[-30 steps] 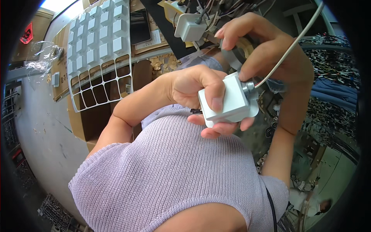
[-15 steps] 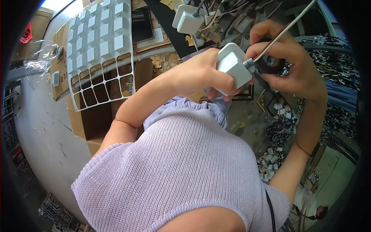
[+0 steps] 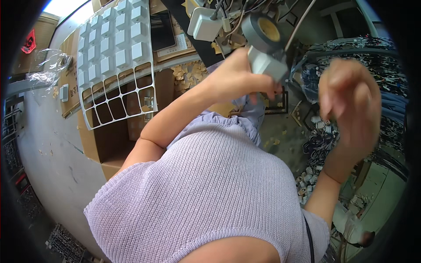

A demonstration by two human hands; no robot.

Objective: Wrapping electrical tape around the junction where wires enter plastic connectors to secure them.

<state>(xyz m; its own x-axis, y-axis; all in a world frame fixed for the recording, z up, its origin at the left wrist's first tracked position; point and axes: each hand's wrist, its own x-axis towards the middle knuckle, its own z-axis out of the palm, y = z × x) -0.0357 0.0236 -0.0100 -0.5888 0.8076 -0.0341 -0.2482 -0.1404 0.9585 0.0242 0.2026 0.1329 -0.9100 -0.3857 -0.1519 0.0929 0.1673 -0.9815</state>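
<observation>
My left hand is closed around a white square plastic housing, thumb on the near side. Against the far side of the housing is a dark grey roll of tape with a yellowish core; whether a strip joins the two is too blurred to tell. A thin pale cable rises from beside the roll toward the top edge. My right hand is raised well to the right, apart from housing and tape. Its bent fingers are smeared by motion, and no object shows in them.
At the left stands a sheet of white square housings in rows, its near end an open grid. Another white housing lies among wires at the top. A phone rests on cardboard. An open carton is below; cable bundles fill the right.
My right hand has let go of the tape roll and moved right, away from the housing. The roll now sits beyond the housing. My left hand keeps its grip.
</observation>
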